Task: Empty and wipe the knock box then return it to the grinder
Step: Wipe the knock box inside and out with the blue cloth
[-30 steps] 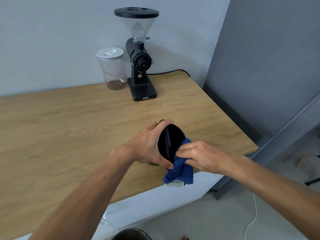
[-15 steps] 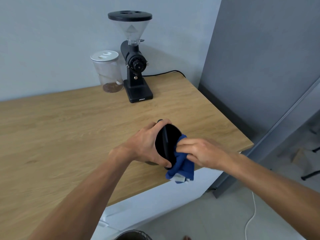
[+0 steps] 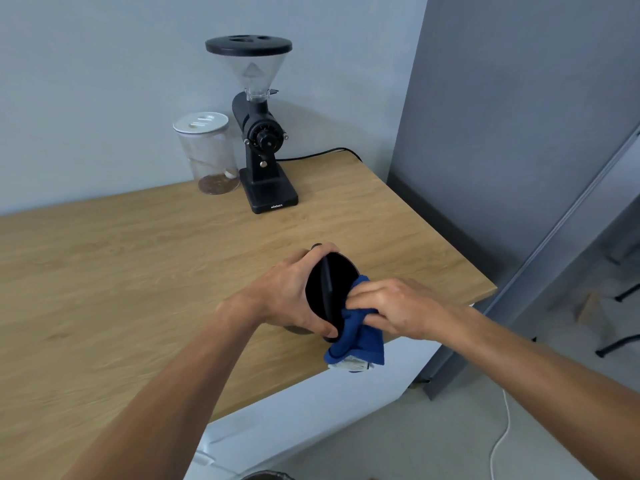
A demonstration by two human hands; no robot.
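The round black knock box (image 3: 337, 275) is tipped on its side above the table's right front edge, its mouth facing right, with a black bar across the opening. My left hand (image 3: 291, 294) grips its body from the left. A blue cloth (image 3: 358, 336) is pressed into the lower rim by my right hand (image 3: 394, 306), and its loose end hangs below the box. The black grinder (image 3: 263, 147) with a clear hopper stands at the back of the table against the wall.
A clear jar with a white lid (image 3: 207, 154) and some coffee at its bottom stands left of the grinder. The wooden table (image 3: 121, 271) ends just right of my hands. A dark bin rim (image 3: 266, 475) shows on the floor below. A grey panel (image 3: 502, 133) rises at the right.
My right hand has pushed the cloth further into the mouth of the box and lower along its rim. My left hand keeps the same grip on the box.
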